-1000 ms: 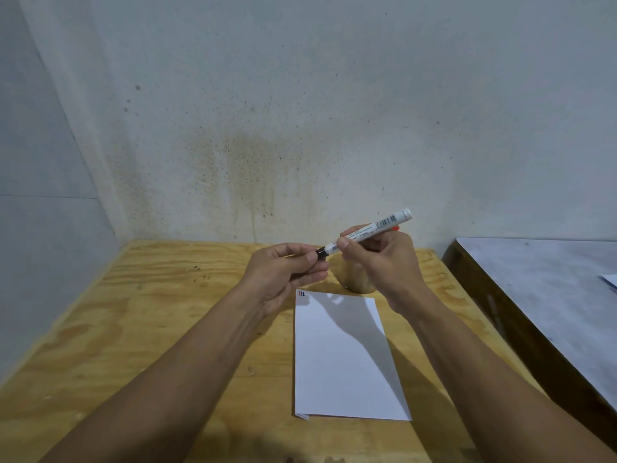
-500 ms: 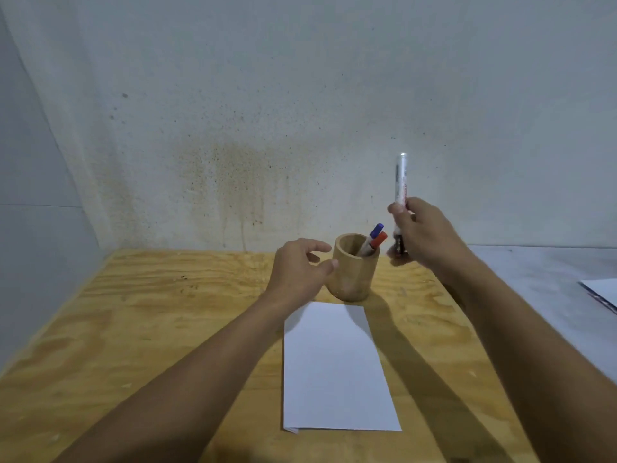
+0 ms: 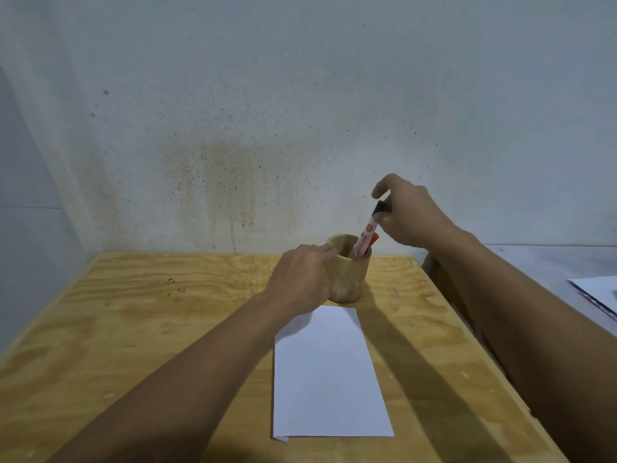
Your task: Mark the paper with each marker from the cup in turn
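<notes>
**Black-capped marker at the cup mouth**

I take the wooden cup [image 3: 349, 272] as my landmark; it stands on the plywood worktop [image 3: 133, 312] near the stained wall [image 3: 233, 128]. My left hand [image 3: 302, 279] is wrapped against the cup's left side, fingers curled round its wall near the rim. My right hand [image 3: 409, 215] sits above and to the right of the cup, fingertips pinched on the black cap end of a white marker [image 3: 367, 233], whose lower end is inside the cup's mouth, tilted so the cap leans right. Beside it in the cup I see the tip of a red marker [image 3: 374, 239] just over the right rim. The white paper [image 3: 329, 375] lies flat directly in front of the cup, its far edge almost touching the base; any marks on it are hidden by my left hand. Well to the right of the cup there is a grey surface [image 3: 534, 265] with another sheet [image 3: 597, 292] at its edge.
</notes>
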